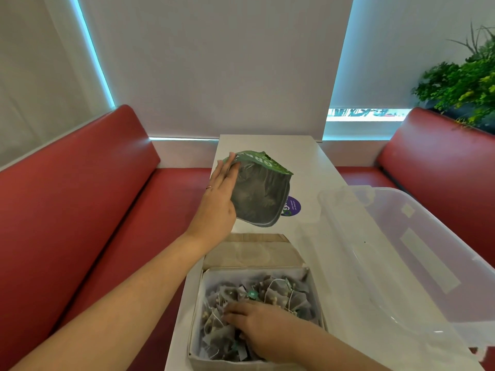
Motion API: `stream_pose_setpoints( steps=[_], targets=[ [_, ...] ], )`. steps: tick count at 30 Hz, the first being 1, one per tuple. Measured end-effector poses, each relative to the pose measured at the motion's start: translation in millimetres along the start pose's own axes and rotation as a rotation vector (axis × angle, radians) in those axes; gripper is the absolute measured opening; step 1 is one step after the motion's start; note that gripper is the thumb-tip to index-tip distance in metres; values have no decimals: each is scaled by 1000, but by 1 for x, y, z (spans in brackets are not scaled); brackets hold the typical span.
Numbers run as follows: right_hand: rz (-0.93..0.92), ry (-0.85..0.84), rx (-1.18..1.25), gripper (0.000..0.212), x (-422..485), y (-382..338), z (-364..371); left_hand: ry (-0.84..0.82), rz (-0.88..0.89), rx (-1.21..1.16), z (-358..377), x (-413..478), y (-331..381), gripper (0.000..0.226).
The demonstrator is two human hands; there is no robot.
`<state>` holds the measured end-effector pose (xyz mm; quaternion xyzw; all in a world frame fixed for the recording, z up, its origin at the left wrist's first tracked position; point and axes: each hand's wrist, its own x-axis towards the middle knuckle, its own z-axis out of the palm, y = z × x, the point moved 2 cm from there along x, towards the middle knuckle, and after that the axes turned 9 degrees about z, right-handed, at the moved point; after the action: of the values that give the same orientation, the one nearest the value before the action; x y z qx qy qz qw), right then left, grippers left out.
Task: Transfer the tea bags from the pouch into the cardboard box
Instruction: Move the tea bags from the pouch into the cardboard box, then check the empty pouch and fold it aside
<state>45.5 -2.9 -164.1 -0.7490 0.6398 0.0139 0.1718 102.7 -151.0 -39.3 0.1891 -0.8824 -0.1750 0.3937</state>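
A green and grey pouch [261,194] hangs tilted above the white table, its grey bottom facing me. My left hand [219,202] holds it at its left side, fingers stretched along it. Below, near the table's front edge, stands the open cardboard box [194,317] with its lid flap folded back. Several grey pyramid tea bags [281,293] with strings fill the box. My right hand [265,328] lies palm down on the tea bags inside the box, fingers spread over them.
A clear plastic bin [401,263] lies on the right of the narrow white table [308,162]. A purple round sticker [293,206] sits behind the pouch. Red bench seats [93,196] flank the table. A green plant [463,84] stands at the far right.
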Motion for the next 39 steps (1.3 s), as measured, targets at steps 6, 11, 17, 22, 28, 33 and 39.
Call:
stream_pose_setpoints(
  steps=[6,11,17,22,28,33,39],
  targets=[
    [12,108,110,43,-1,4,-23,-43,-33,-28,-3,1,1,81],
    [96,603,319,18,-30,24,-67,-40,-37,-58,-15,-1,1,83],
    [310,997,444,31,-42,58,-104,66,11,-22,-35,-8,6,69],
    [337,939,340,57,-28,68,-116,117,53,51,-52,-12,10,60],
    [280,838,173,45,-27,62,-112,217,-142,-103,-76,-8,19,62],
    [182,936,161,30,-39,50,-116,210,-272,-309,-94,0,14,70],
    [160,1001,327,7,-51,45,-124,195,-322,-440,-109,11,29,63]
  ],
)
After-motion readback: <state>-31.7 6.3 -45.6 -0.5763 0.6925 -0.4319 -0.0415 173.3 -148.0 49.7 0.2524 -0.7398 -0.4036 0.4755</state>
